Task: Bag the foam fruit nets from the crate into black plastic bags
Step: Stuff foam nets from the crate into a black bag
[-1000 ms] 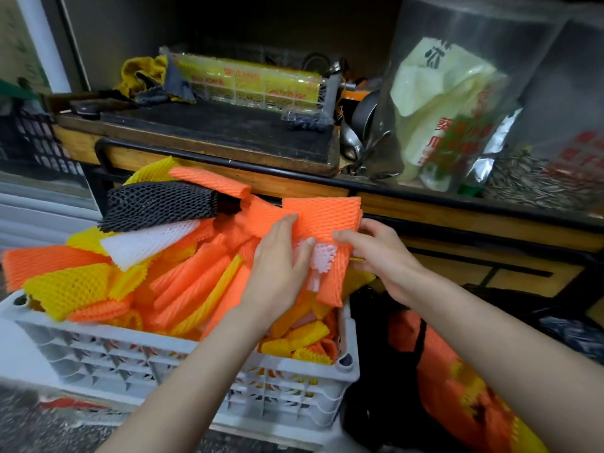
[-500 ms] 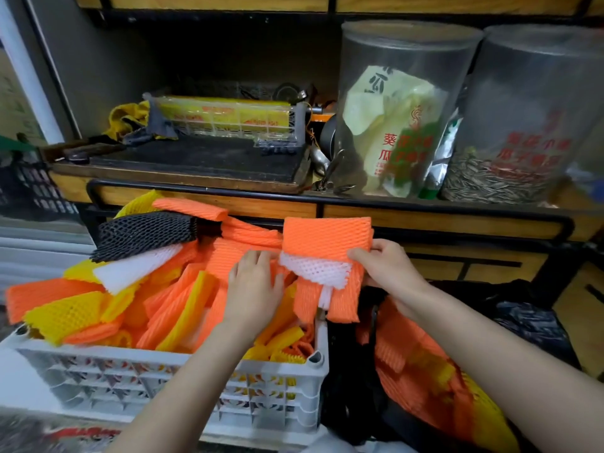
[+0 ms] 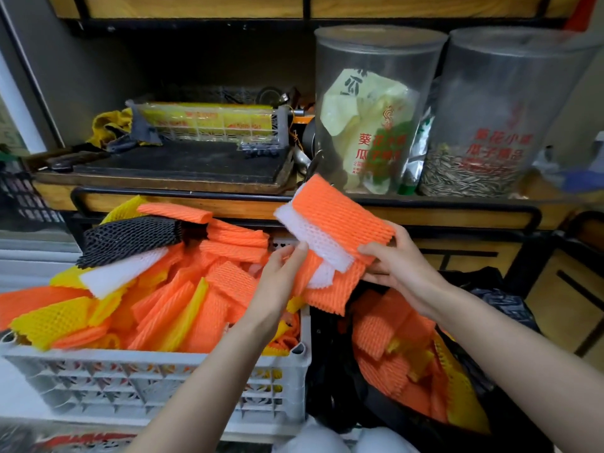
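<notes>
A white plastic crate (image 3: pixel 157 384) at lower left is heaped with orange, yellow, white and black foam nets (image 3: pixel 183 299). My right hand (image 3: pixel 397 266) grips a stack of orange and white nets (image 3: pixel 333 230), lifted above the gap between crate and bag. My left hand (image 3: pixel 281 276) pinches the stack's lower left edge from below. A black plastic bag (image 3: pixel 503 308) stands open at lower right, with orange and yellow nets (image 3: pixel 395 354) inside it.
A wooden shelf with a black metal rail (image 3: pixel 457 204) runs behind the crate. On it stand two tall clear canisters (image 3: pixel 376 103), one with sunflower seeds (image 3: pixel 467 178), plus a dark board (image 3: pixel 183 161) and a yellow packet tray (image 3: pixel 209 119).
The stack of nets has risen and shifted right, away from the crate and over the bag's edge. My left hand left the pile in the crate and came up to the stack.
</notes>
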Available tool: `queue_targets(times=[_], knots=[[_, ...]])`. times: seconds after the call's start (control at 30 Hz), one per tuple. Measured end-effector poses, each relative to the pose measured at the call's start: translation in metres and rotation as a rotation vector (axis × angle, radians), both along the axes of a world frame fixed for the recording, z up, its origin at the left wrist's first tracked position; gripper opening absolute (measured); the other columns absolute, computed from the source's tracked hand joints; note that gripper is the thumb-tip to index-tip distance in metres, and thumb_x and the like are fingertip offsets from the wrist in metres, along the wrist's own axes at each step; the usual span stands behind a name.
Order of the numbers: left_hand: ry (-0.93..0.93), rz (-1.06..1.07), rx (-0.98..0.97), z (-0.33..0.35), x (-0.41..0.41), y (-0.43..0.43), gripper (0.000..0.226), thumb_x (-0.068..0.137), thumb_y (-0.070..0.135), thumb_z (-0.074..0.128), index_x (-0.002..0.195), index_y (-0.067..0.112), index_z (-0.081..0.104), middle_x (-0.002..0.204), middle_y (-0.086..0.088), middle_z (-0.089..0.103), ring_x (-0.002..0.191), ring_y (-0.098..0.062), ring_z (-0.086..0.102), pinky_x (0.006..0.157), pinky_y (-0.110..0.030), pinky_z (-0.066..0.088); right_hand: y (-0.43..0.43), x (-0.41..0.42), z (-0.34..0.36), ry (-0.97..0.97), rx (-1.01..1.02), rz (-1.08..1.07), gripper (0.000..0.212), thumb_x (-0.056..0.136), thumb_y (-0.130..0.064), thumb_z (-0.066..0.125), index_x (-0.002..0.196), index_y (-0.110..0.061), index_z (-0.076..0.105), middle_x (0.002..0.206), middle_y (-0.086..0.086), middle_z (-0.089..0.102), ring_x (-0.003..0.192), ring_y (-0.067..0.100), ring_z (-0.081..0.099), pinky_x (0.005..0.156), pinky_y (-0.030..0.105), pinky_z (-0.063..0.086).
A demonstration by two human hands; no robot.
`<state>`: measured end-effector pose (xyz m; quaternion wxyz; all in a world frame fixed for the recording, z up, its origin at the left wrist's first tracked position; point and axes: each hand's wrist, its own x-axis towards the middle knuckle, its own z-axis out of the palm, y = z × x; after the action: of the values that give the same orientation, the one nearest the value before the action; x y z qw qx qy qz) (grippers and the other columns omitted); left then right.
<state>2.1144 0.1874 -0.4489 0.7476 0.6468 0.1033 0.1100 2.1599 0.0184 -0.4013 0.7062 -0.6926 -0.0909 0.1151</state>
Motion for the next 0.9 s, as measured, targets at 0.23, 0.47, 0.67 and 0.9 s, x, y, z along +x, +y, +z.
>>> queue_targets(times=[0.23, 0.47, 0.67, 0.9], knots=[[-0.104, 0.137, 0.122, 0.012, -0.007, -0.023, 0.033, 0.082, 0.018, 0.07, 0.111, 0.009, 0.057, 0.1, -0.005, 0.064, 0.077, -0.007, 0.062, 0.054, -0.011, 0.046, -0.036, -0.009, 0.0, 0.051, -0.092, 0.128, 0.03, 0.083, -0.006, 0.066, 0.113, -0.009, 0.062, 0.106, 0.005, 0.071, 0.099, 0.015, 0.067, 0.083, 0.029, 0.055], [-0.07, 0.036, 0.158, 0.012, -0.006, -0.055, 0.043, 0.072, 0.007, 0.078, 0.104, 0.015, 0.05, 0.104, -0.012, 0.063, 0.078, -0.018, 0.064, 0.062, -0.03, 0.054, -0.062, -0.015, -0.003, 0.077, 0.079, 0.032, 0.027, 0.089, -0.029, 0.06, 0.114, -0.018, 0.06, 0.104, 0.0, 0.072, 0.09, 0.014, 0.069, 0.068, 0.026, 0.058], [-0.037, -0.093, 0.166, 0.007, 0.002, -0.088, 0.054, 0.074, 0.007, 0.076, 0.121, 0.004, 0.05, 0.107, -0.013, 0.066, 0.086, -0.021, 0.067, 0.073, -0.033, 0.057, -0.093, -0.014, -0.014, 0.083, 0.125, -0.215, 0.016, 0.09, -0.023, 0.061, 0.105, -0.021, 0.061, 0.102, -0.002, 0.069, 0.092, 0.015, 0.067, 0.067, 0.029, 0.054], [0.011, -0.079, 0.246, -0.007, 0.007, -0.113, 0.038, 0.084, 0.017, 0.068, 0.118, 0.006, 0.058, 0.099, -0.006, 0.067, 0.074, -0.01, 0.064, 0.053, -0.014, 0.05, -0.134, -0.016, -0.021, 0.062, 0.215, -0.356, 0.01, 0.093, -0.02, 0.056, 0.103, -0.021, 0.061, 0.102, 0.0, 0.068, 0.088, 0.016, 0.066, 0.065, 0.032, 0.052]])
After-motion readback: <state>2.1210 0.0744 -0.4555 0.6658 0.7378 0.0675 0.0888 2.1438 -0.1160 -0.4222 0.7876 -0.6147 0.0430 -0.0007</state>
